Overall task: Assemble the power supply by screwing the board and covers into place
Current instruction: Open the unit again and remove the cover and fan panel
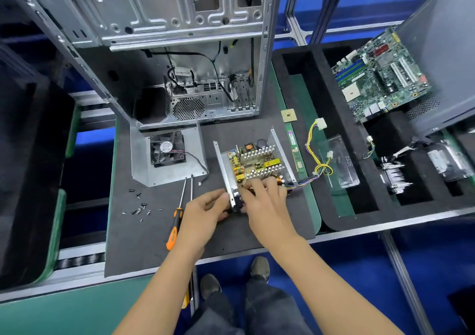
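Both forearms are extended forward from the lower edge of the view and brought together at the near end of the power supply housing (253, 166), which lies on the dark mat (144, 232) of the worktop (51, 314). The left hand (203, 212) is placed at the near left corner of the housing, with its fingers curled toward the metal side wall and its thumb set against a dark part at that corner. The right hand (267, 201) is laid over the near end of the circuit board (254, 162), its fingers bent downward and its fingertips pressed into the housing. What is pinched there cannot be made out, since the near end of the board and the dark part are covered by both hands.

The board is seated inside the open housing, with its heat sinks exposed. The fan cover (167, 155) is set apart to the left on the mat, with its fan facing up. Two screwdrivers (180, 206) are laid side by side between the cover and the left hand; the handle of one is hidden behind the left wrist. Loose screws (140, 207) are scattered on the mat to their left, too small to be counted reliably. A bundle of wires (317, 155) is led out of the housing to the right. The computer case (180, 52) behind is cut off at the top edge.
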`<move>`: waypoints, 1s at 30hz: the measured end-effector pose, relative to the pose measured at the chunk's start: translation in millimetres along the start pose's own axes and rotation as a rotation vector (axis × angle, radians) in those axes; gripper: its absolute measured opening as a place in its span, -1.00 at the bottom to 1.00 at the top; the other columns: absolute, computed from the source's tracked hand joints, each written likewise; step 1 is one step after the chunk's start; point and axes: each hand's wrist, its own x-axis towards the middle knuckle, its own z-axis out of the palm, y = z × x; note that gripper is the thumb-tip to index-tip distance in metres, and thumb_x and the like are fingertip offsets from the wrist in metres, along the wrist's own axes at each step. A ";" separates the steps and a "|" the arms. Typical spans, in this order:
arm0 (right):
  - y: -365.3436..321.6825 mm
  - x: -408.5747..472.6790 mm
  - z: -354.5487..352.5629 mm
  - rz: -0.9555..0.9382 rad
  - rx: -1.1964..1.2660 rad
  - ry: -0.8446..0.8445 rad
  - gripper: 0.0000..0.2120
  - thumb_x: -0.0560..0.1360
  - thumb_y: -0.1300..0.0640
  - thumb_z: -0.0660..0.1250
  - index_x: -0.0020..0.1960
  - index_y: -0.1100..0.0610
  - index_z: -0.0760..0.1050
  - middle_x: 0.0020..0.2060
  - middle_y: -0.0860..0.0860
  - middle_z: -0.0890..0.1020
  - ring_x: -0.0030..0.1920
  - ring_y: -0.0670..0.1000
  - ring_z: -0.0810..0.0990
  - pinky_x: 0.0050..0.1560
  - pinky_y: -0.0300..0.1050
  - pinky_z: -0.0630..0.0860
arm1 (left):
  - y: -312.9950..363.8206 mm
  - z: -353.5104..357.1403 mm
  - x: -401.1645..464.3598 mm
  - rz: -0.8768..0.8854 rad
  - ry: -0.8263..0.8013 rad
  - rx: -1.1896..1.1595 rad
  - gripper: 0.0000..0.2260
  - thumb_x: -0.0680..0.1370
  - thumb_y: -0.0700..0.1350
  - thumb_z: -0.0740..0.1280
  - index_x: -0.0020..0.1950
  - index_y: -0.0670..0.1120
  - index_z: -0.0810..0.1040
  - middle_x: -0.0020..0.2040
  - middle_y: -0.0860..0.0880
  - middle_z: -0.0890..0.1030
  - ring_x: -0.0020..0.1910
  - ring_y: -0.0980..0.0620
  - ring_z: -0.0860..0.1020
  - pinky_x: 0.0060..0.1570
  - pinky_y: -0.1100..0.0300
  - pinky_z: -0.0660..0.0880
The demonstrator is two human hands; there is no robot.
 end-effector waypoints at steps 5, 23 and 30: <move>8.5 6.4 4.0 -0.038 -0.032 0.011 -0.69 0.37 0.13 0.54 0.10 0.04 0.63 -0.02 0.03 0.56 -0.06 0.16 0.47 -0.15 0.03 0.33 | -1.0 -1.8 -1.2 -0.015 -0.039 -0.022 -0.64 0.52 -0.13 0.48 0.31 -0.07 0.58 0.03 0.12 0.72 0.09 0.16 0.66 0.01 0.30 0.60; -4.8 12.2 12.9 -0.051 0.028 0.045 -0.62 0.25 0.38 0.45 0.03 0.10 0.61 -0.08 0.01 0.56 -0.06 0.08 0.32 -0.16 -0.03 0.19 | 9.8 -2.3 1.3 0.028 -0.116 0.177 -0.76 0.57 -0.08 0.42 0.18 0.21 0.67 0.09 0.17 0.70 0.13 0.17 0.63 0.24 0.10 0.54; -16.5 18.4 14.6 -0.002 0.205 0.112 -0.46 0.35 0.41 0.46 0.30 0.14 0.54 -0.25 -0.03 0.55 -0.15 0.07 0.44 -0.16 -0.04 0.27 | 19.0 -9.1 7.2 0.071 -0.085 0.270 -0.66 0.60 -0.07 0.39 0.38 0.03 0.56 0.13 0.07 0.69 0.14 0.13 0.63 0.28 0.01 0.53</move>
